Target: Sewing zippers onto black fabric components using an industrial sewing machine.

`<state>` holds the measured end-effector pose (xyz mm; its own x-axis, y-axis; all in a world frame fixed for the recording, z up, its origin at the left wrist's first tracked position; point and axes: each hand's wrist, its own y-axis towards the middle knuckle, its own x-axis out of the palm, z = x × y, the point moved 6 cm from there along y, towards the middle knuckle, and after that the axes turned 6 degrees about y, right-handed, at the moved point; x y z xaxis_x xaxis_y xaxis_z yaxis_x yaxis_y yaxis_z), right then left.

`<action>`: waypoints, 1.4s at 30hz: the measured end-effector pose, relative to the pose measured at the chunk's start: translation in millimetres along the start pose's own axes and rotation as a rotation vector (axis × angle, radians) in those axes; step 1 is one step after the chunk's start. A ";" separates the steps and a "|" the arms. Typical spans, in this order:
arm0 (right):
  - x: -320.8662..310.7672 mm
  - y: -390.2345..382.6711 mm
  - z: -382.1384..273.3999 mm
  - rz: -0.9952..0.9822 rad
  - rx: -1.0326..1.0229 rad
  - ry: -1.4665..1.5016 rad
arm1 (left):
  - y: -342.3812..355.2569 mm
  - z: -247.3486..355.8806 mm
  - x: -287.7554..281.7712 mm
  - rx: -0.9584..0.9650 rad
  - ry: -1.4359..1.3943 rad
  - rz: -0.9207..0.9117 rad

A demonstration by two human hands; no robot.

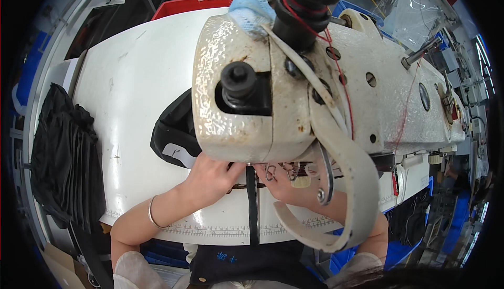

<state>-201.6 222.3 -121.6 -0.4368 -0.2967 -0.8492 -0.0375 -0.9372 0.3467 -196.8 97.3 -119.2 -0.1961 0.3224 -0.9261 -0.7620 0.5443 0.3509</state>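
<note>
A black zipper (253, 205) with metal teeth along one edge runs straight from under the sewing machine's head (233, 136) toward the table's front edge. My left hand (211, 177) is closed at the zipper's left edge, its thumb tip bent against it. On the other side, my right hand (283, 186) has its fingertips at the zipper's right edge, partly behind metal thread hooks and a curved cream guard (362, 184). The machine's head hides the needle area and the ends of several fingers. Beyond my left hand lies a padded black fabric piece (176, 126) with a white label.
A stack of black fabric pieces (65, 157) hangs over the left end of the white table (136, 79). A red bin (191, 6) stands behind it. Red thread runs down from the black knob (304, 13), and a pale blue cloth (251, 13) rests on the machine.
</note>
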 end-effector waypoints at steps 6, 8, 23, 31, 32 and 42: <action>15.1 -10.3 -6.7 0.027 0.049 -0.071 | 9.5 1.2 -7.7 0.028 0.064 0.100; 17.6 -7.9 -8.9 0.037 0.114 -0.035 | 7.0 -6.0 -3.0 -0.045 -0.121 0.062; -11.3 -18.8 28.2 0.274 0.411 0.472 | 13.2 1.3 -15.9 -0.023 0.062 0.059; -19.0 -6.6 17.5 0.122 0.038 0.259 | 17.2 11.1 -50.7 -0.011 0.055 -0.045; -24.8 -6.7 16.3 0.124 0.036 0.254 | 17.2 14.3 -51.3 0.018 0.109 -0.079; -0.7 -0.2 12.5 0.152 0.188 0.592 | 11.9 11.5 -60.7 -0.191 -0.114 0.003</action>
<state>-212.6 225.0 -116.2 0.1188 -0.5254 -0.8425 -0.1949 -0.8443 0.4991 -187.0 93.1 -57.1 -0.1354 0.4152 -0.8996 -0.8666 0.3905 0.3107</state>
